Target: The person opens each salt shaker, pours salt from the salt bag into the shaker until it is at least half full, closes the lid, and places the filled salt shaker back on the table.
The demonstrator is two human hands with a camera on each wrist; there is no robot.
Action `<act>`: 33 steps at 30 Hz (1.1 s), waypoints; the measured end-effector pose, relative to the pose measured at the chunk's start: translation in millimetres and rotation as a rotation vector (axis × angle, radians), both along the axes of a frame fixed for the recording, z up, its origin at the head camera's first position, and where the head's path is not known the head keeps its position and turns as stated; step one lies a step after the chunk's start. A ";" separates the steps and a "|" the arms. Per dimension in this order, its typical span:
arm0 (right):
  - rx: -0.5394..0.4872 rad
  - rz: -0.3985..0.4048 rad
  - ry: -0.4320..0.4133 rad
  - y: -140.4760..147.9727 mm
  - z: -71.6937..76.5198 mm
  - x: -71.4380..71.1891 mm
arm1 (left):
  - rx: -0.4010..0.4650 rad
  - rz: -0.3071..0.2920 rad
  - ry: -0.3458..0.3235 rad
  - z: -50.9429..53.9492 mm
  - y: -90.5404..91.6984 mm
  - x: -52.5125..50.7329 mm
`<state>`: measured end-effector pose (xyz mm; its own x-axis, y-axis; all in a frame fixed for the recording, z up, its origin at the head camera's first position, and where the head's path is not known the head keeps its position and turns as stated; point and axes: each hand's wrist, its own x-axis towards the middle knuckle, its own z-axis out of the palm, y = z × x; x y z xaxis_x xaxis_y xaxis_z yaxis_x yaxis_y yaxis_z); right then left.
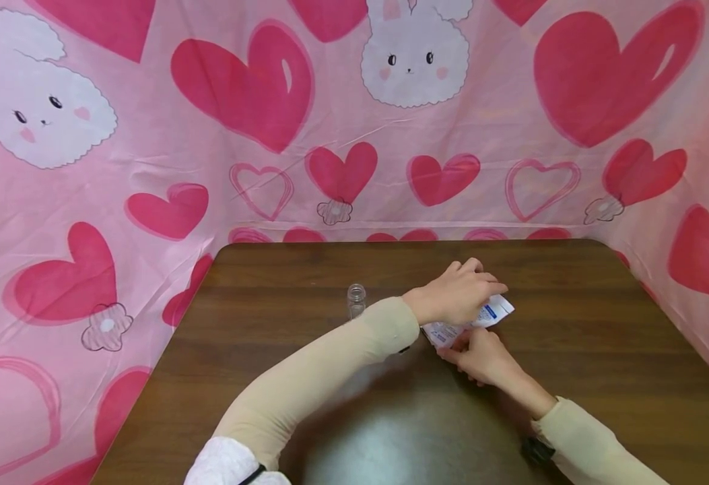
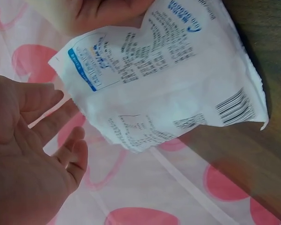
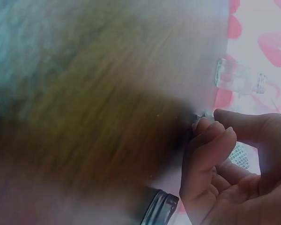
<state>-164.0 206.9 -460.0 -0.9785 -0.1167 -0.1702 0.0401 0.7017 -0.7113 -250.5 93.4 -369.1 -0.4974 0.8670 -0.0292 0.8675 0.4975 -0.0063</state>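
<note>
A white paper-like packet [image 2: 145, 89] with blue and black print and a barcode is held above the wooden table. My right hand [image 1: 484, 357] grips the packet's near edge. In the right wrist view its thumb and curled fingers [image 3: 208, 154] pinch it, and only a bit of printed packet [image 3: 239, 154] shows. My left hand [image 1: 460, 293] is over the packet's far side. The left wrist view has the left hand [image 2: 33, 145] with spread, slightly bent fingers beside the printed end; whether a fingertip touches the edge is unclear.
A clear glass bottle [image 1: 357, 301] without a cap stands on the table [image 1: 269, 289], left of the hands. In the right wrist view the bottle [image 3: 236, 77] shows beyond the right hand, and a dark ridged round thing [image 3: 161, 208] is partly cut off. Pink heart-printed cloth [image 1: 354, 121] hangs behind.
</note>
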 end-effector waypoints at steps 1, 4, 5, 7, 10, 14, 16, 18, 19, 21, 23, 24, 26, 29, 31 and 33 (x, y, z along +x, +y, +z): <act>-0.003 0.000 0.001 -0.2 0.2 0.2 | 0.004 -0.001 0.004 1.5 0.0 -0.1; -0.008 0.003 0.004 -1.1 0.5 0.2 | 0.009 0.001 0.010 6.6 -0.3 -0.8; -0.007 0.006 0.010 -1.3 0.7 0.1 | 0.009 0.003 0.010 8.2 -0.4 -1.1; -0.001 0.017 0.032 -1.5 1.0 0.2 | 0.006 0.005 0.014 10.9 -0.6 -2.0; 0.022 0.025 0.064 -1.5 0.8 0.9 | 0.006 0.002 0.022 13.6 -1.1 -3.6; 0.051 0.033 0.096 -1.7 0.5 1.6 | 0.014 0.001 0.024 16.0 -2.6 -5.6; 0.057 0.038 0.112 -1.8 0.4 1.7 | 0.021 0.004 0.017 17.3 -3.6 -6.5; 0.064 0.045 0.132 -1.6 0.4 1.6 | 0.029 0.007 0.008 18.4 -4.9 -7.0; 0.067 0.046 0.141 -1.6 0.4 1.8 | 0.033 0.008 0.000 19.1 -5.7 -7.0; 0.072 0.048 0.156 -1.4 0.3 2.2 | 0.035 0.012 -0.013 21.1 -7.6 -6.6; 0.066 0.041 0.149 -1.2 0.8 2.8 | 0.031 0.016 -0.024 23.7 -10.2 -5.8; 0.060 0.032 0.139 -1.1 1.1 3.2 | 0.030 0.019 -0.031 25.3 -11.6 -5.4; 0.049 0.010 0.116 -0.5 1.8 3.7 | 0.026 0.025 -0.039 29.0 -14.1 -4.9; 0.053 -0.008 0.106 1.7 3.4 3.6 | 0.030 0.028 -0.052 33.0 -17.4 -5.2; 0.068 -0.008 0.118 3.6 3.9 2.7 | 0.038 0.023 -0.063 35.0 -19.1 -5.8; 0.083 0.002 0.135 5.3 4.4 1.0 | 0.048 0.018 -0.078 36.6 -20.9 -6.8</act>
<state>-163.0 212.3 -455.6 -0.9929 -0.1094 -0.0464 -0.0532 0.7585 -0.6495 -257.3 72.5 -332.5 -0.5106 0.8594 -0.0270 0.8554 0.5109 0.0848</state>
